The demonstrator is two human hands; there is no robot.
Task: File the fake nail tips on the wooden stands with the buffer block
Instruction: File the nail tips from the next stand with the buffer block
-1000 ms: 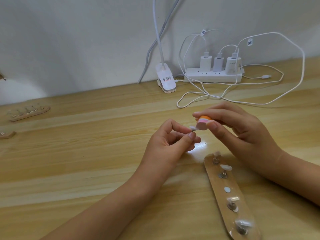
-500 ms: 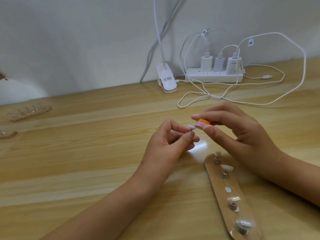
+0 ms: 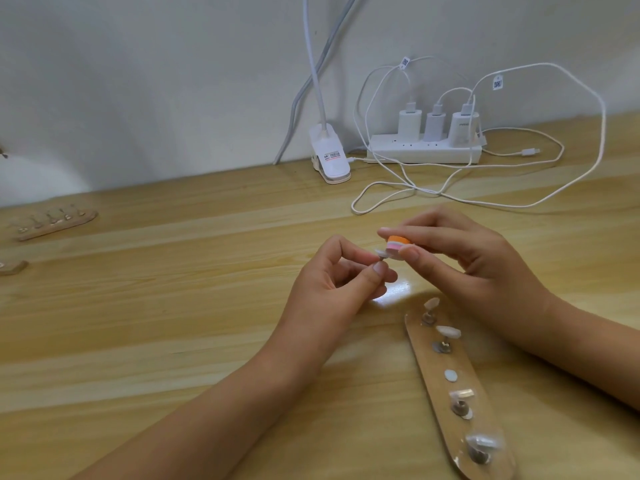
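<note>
The left hand (image 3: 341,271) pinched a nail tip (image 3: 382,253) by its peg above the table (image 3: 173,323); the right hand (image 3: 460,258) gripped the buffer block (image 3: 397,244) touching it. The wooden stand (image 3: 457,386) lay just below the right hand, carrying four more tips

left stand (image 3: 12,268): cut by edge | nearest nail tip (image 3: 483,441): blurred

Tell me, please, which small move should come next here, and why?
Probably a short stroke of the buffer across the tip. The left hand pinches the tip by its peg, the right hand holds the buffer against its edge, and one place on the stand is empty, so this tip seems unfinished.
</note>
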